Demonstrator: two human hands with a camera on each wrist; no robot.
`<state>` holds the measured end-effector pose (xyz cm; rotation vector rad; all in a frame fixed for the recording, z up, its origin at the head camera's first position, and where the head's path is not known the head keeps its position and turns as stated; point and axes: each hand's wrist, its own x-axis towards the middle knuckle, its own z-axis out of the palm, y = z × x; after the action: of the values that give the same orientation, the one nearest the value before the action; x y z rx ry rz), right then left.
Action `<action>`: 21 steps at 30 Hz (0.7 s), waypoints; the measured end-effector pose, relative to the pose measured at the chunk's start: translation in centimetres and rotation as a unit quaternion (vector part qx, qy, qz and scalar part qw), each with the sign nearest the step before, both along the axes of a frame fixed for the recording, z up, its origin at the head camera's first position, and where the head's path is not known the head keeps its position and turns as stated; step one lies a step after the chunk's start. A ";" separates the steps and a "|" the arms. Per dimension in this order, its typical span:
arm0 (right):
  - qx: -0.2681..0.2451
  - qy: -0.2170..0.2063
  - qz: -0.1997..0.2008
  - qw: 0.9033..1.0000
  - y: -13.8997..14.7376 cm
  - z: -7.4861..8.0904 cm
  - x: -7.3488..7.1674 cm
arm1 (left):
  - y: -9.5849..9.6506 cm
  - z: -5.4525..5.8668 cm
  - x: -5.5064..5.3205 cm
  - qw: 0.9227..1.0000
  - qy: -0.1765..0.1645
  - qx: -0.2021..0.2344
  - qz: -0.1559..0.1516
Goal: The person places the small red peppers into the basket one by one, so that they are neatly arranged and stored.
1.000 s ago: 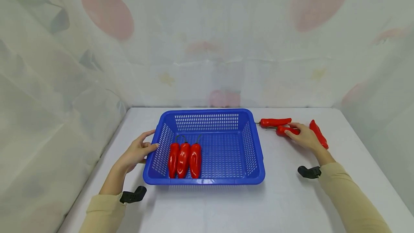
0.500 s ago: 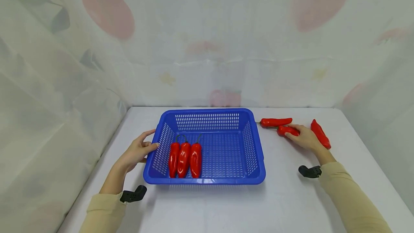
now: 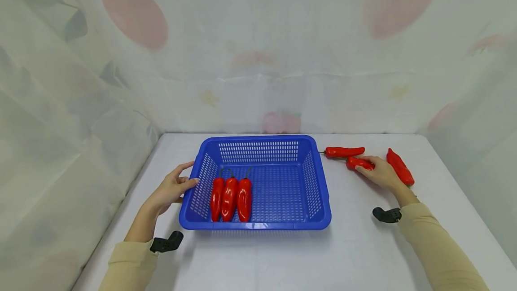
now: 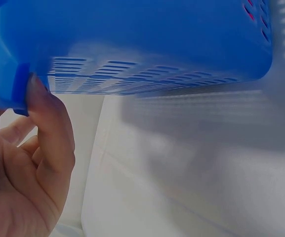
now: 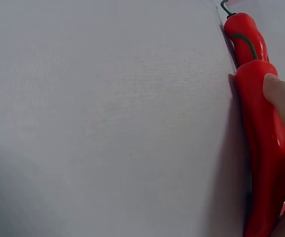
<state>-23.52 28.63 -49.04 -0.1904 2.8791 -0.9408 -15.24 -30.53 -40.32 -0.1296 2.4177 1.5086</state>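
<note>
A blue plastic basket [image 3: 258, 227] with slotted sides sits mid-table, its left rim gripped by my left hand [image 3: 173, 187]. In the left wrist view, a fingertip [image 4: 38, 89] presses the basket's rim [image 4: 20, 89]. Three red chili peppers [image 3: 229, 199] lie side by side in the basket's left half, stems pointing away. To the right, my right hand [image 3: 379, 172] holds another red pepper [image 3: 356, 163] between thumb and fingers. The right wrist view shows the thumb [image 5: 278, 94] against this pepper [image 5: 261, 118], its green stem free; the palm side is hidden.
Just behind the held pepper lies a red pepper [image 3: 344, 152], stem towards the basket. Right of my right hand is another pepper [image 3: 400, 167], lying at a slant. A white cloth covers the table [image 3: 291, 259]; patterned curtains [image 3: 258, 102] hang behind and on both sides.
The pepper to the right of my right hand has shifted and turned slightly, its near end a little further right. Both hands and the basket have hardly moved.
</note>
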 end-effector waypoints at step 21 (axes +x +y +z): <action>-0.014 0.031 -0.007 0.999 -0.1 2.5 0.4 | 0.0 0.3 0.1 1.000 -0.004 0.009 -0.006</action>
<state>-23.12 28.52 -46.56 -0.2043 2.9280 -0.9950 -15.15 -30.53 -40.06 -0.1170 2.3945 1.5210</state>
